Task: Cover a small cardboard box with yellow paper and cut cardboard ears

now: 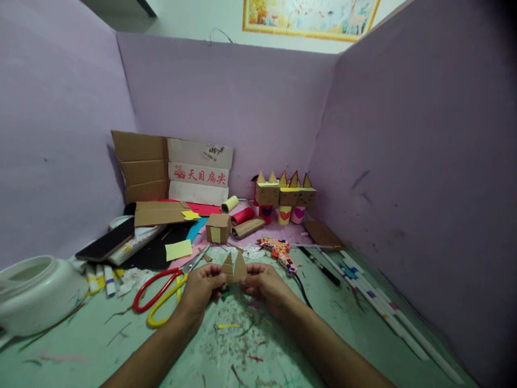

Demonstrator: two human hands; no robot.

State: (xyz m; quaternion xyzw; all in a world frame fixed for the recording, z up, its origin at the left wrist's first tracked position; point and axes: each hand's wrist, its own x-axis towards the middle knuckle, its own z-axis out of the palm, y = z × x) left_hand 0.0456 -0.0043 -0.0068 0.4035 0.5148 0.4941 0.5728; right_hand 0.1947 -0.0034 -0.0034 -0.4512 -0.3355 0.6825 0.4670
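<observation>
Two pointed cardboard pieces (233, 268), shaped like ears, stand side by side between my hands over the middle of the table. My left hand (204, 284) pinches the left one, which shows ridges, low at its outer edge. The lower edge of the right, smoother one is pinched by my right hand (264, 284). Whether the two pieces are joined at the bottom I cannot tell. Beside my left hand lie scissors (159, 293) with red and yellow handles. Just behind the pieces sits a small cardboard box (218, 229) with a yellow patch on its front.
Cat-like cardboard figures (284, 196) stand at the back right. A flower-patterned glue gun (278, 250) with a black cord lies ahead of my right hand. White sticks or pens (375, 302) line the right side. A white pot (40, 291) stands at left; cardboard (147, 167) leans behind.
</observation>
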